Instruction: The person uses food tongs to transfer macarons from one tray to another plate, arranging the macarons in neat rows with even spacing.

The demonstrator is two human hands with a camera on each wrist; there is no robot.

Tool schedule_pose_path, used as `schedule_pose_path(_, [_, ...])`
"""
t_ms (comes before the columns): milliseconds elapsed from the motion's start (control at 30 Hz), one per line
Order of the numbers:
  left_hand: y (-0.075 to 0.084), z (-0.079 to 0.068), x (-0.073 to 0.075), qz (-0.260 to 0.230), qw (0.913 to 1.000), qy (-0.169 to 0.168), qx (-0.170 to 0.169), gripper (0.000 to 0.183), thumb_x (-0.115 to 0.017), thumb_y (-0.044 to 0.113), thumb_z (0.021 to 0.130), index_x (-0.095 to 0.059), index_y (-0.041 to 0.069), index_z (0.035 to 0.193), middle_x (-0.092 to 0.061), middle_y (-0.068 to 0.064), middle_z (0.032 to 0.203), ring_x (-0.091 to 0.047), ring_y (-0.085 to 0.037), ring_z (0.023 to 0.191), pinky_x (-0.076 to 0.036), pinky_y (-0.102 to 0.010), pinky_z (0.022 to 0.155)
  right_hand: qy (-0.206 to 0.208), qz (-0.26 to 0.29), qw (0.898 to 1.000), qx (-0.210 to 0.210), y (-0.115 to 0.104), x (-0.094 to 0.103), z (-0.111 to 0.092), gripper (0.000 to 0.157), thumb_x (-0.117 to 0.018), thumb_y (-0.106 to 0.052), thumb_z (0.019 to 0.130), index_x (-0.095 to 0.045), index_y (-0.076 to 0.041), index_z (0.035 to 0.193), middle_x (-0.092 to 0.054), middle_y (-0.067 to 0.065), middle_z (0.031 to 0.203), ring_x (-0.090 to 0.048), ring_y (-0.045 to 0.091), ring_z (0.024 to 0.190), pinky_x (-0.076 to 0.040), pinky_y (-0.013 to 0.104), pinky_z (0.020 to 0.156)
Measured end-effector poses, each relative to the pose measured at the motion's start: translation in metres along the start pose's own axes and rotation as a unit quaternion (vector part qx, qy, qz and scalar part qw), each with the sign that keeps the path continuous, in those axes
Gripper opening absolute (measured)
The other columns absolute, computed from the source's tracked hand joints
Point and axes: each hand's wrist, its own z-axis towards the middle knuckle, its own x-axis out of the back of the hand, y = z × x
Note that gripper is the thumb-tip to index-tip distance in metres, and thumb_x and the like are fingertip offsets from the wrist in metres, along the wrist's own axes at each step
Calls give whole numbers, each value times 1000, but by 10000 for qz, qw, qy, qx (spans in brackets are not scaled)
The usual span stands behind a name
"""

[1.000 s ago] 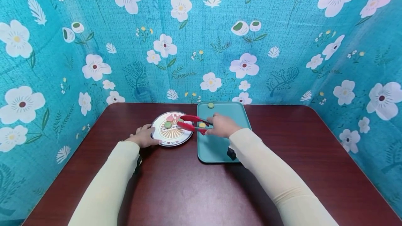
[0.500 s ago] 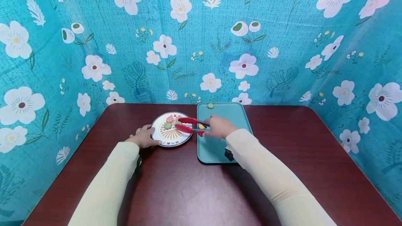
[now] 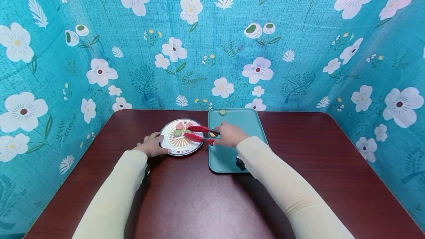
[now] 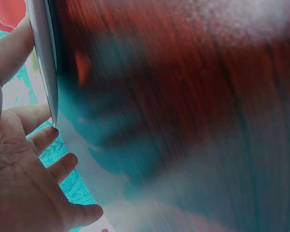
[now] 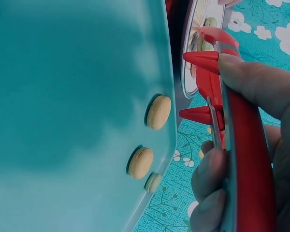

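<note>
My left hand [image 3: 151,145] rests at the left rim of a white patterned plate [image 3: 180,149], its thumb along the near edge. In the left wrist view thumb and fingertips touch the plate's edge [image 4: 44,63], fingers spread. My right hand [image 3: 230,134] grips red-ended tongs [image 3: 199,129], whose tips reach over the plate's right part. Pink macarons [image 3: 179,125] and a green macaron [image 3: 177,132] lie on the plate. Another green macaron [image 3: 189,131] is partly hidden beside the tong tips. In the right wrist view thumb and curled fingers hold the tongs [image 5: 249,145].
A teal tray [image 3: 225,158] lies right of the plate, under my right hand. On it are a green macaron [image 3: 223,112] at the far edge and yellow macarons [image 5: 159,112]. Floral cloth [image 3: 212,47] hangs behind the dark wooden table [image 3: 189,194].
The right hand and tongs have shifted slightly left and toward me. More of the green macaron by the tong tips now shows on the plate. My left hand stays at the rim.
</note>
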Motion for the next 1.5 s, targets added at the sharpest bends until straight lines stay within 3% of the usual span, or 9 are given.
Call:
schedule_pose_path(533, [-1,2,-1,25,10000,10,49,90,-69,46,84,-28,0,150,-16,-26,154,-14,-48,136,-12,-73,105,-19,-113,9999,108,-5,1,2,52,-75,-39,83,-63,-13,126,-54,4,100,-52,18,84,-47,33,67])
schedule_pose_path(833, [-1,1,0,32,10000,18,10,90,-69,47,84,-30,-1,149,-17,-26,153,-15,-48,136,-14,-73,104,30,57,10000,17,-4,1,3,56,-78,-36,81,-62,-11,128,-55,5,103,-52,20,85,-49,35,70])
schedule_pose_path(1500, [-2,2,-2,73,10000,6,-45,89,-67,47,85,-29,-1,149,-17,-26,154,-15,-48,136,-14,-73,104,-16,-43,10000,80,-3,-3,9,47,-74,-37,85,-64,-13,124,-53,3,97,-53,20,82,-46,34,68])
